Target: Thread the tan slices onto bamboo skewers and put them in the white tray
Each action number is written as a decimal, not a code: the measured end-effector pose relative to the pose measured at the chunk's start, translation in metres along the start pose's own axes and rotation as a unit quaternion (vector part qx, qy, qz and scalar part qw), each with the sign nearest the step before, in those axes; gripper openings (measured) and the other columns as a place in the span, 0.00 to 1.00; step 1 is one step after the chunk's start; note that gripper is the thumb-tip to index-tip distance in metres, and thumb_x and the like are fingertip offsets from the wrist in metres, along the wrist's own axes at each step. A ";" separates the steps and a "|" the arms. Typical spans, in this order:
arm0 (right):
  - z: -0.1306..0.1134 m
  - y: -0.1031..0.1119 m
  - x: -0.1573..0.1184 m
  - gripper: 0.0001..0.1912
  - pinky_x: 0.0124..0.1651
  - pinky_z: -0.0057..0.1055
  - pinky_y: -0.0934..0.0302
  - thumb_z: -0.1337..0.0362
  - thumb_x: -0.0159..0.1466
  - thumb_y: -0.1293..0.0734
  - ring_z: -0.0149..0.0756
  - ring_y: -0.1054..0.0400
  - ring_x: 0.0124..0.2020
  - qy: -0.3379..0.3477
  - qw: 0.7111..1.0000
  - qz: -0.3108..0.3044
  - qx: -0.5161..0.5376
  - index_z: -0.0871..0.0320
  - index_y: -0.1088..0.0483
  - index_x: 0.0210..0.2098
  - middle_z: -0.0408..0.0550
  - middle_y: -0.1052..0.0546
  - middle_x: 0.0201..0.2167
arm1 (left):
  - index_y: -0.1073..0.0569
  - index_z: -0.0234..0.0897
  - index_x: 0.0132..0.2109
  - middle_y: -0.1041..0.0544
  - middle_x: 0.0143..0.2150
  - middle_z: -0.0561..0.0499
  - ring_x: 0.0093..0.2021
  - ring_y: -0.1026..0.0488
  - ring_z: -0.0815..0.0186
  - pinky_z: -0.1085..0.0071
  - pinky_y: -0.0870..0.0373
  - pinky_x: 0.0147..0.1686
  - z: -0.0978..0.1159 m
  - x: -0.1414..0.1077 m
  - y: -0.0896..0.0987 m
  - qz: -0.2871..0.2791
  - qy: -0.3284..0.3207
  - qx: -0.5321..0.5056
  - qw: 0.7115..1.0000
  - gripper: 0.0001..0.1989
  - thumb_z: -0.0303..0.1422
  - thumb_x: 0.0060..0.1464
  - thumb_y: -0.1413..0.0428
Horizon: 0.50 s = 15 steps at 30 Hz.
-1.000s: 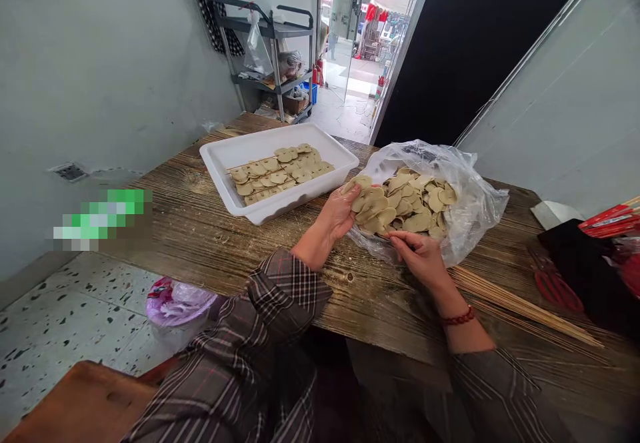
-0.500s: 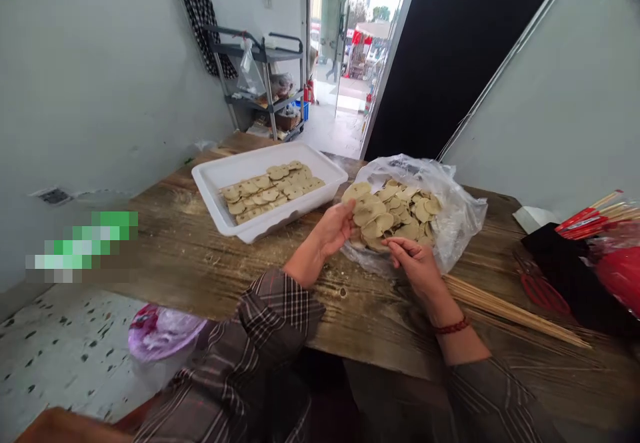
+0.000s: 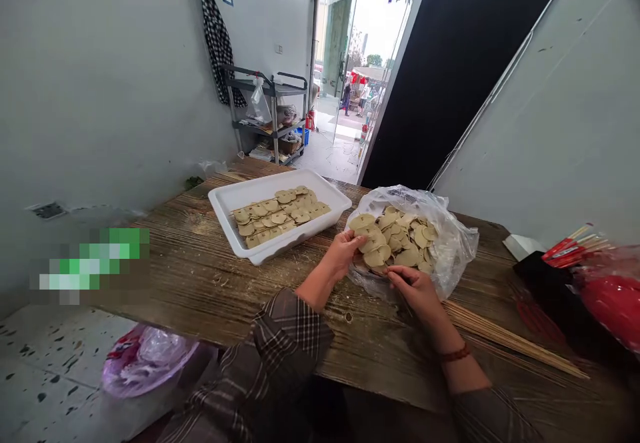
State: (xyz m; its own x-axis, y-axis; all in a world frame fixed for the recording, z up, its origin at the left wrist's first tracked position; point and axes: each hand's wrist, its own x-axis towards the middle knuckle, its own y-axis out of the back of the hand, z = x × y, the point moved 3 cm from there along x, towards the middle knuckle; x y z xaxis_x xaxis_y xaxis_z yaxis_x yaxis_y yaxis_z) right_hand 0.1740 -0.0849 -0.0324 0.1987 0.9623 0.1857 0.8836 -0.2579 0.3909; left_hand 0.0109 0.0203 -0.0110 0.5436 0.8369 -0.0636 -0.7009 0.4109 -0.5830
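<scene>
My left hand is closed on the edge of several thin, round beige slices, which overlap in a row. Fingers pinched, my right hand grips the end of a thin wooden skewer at the near side of these slices. How far the skewer runs through them is hard to see. Behind and below lies a clear plastic bag, spread open around a heap of loose slices. To the left stands a white plastic tray with rows of skewered slices in it.
A bundle of bamboo skewers lies beside my right forearm. At the table's right end are a black holder with red-wrapped sticks and a red bag. A purple-lined bin stands on the floor, left. A grey cart is behind the table.
The camera view has tilted up slightly, so the table sits lower in the picture. Both hands keep their holds over the bag, with the slices shifted only a little.
</scene>
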 end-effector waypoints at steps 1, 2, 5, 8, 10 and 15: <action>0.000 0.001 -0.001 0.19 0.32 0.31 0.38 0.50 0.59 0.32 0.35 0.31 0.26 -0.004 1.000 0.013 -0.001 0.60 0.20 0.37 0.48 0.22 0.24 | 0.25 0.31 0.44 0.20 0.35 0.45 0.29 0.23 0.64 0.69 0.26 0.29 -0.001 0.000 0.000 0.001 0.002 0.001 1.000 0.23 0.40 0.43 0.32; 0.000 0.003 -0.001 0.19 0.31 0.30 0.39 0.50 0.59 0.31 0.35 0.32 0.26 -0.009 1.000 0.029 -0.004 0.60 0.20 0.37 0.47 0.23 0.23 | 0.25 0.31 0.44 0.20 0.35 0.45 0.28 0.24 0.65 0.70 0.26 0.29 -0.002 -0.001 -0.001 0.000 0.003 -0.001 1.000 0.22 0.41 0.45 0.34; -0.006 0.009 -0.003 0.20 0.26 0.27 0.43 0.49 0.57 0.30 0.31 0.36 0.23 -0.025 0.997 0.070 0.001 0.60 0.20 0.37 0.45 0.25 0.22 | 0.26 0.31 0.45 0.21 0.35 0.45 0.28 0.24 0.68 0.72 0.27 0.30 -0.004 0.000 -0.002 -0.008 0.010 -0.020 1.000 0.19 0.42 0.52 0.38; -0.023 0.012 0.001 0.20 0.19 0.23 0.54 0.49 0.55 0.28 0.24 0.46 0.18 -0.051 0.991 0.101 0.075 0.59 0.21 0.38 0.41 0.29 0.20 | 0.28 0.32 0.44 0.21 0.35 0.44 0.28 0.23 0.66 0.71 0.28 0.31 -0.008 0.003 -0.003 -0.004 0.037 -0.065 0.997 0.19 0.45 0.58 0.46; -0.041 0.009 0.008 0.20 0.17 0.22 0.56 0.49 0.52 0.26 0.23 0.48 0.17 -0.067 0.981 0.105 0.149 0.58 0.21 0.37 0.40 0.30 0.19 | 0.29 0.32 0.43 0.21 0.35 0.44 0.28 0.22 0.65 0.71 0.29 0.31 -0.012 0.004 -0.002 -0.002 0.054 -0.078 0.995 0.18 0.45 0.61 0.49; -0.104 -0.027 0.032 0.19 0.15 0.20 0.51 0.53 0.49 0.23 0.22 0.44 0.17 -0.103 0.966 0.029 0.235 0.57 0.23 0.36 0.40 0.30 0.21 | 0.29 0.34 0.40 0.22 0.31 0.48 0.26 0.24 0.68 0.72 0.31 0.31 -0.024 0.004 -0.004 -0.026 0.041 -0.060 0.997 0.13 0.41 0.61 0.48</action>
State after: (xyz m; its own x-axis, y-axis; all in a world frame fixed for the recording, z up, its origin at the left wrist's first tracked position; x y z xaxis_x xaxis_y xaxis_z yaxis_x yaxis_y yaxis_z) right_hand 0.1119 -0.0558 0.0568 0.2901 0.9570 -0.0066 0.9540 -0.2898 -0.0766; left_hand 0.0271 0.0135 -0.0284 0.6167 0.7816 -0.0938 -0.6130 0.4021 -0.6801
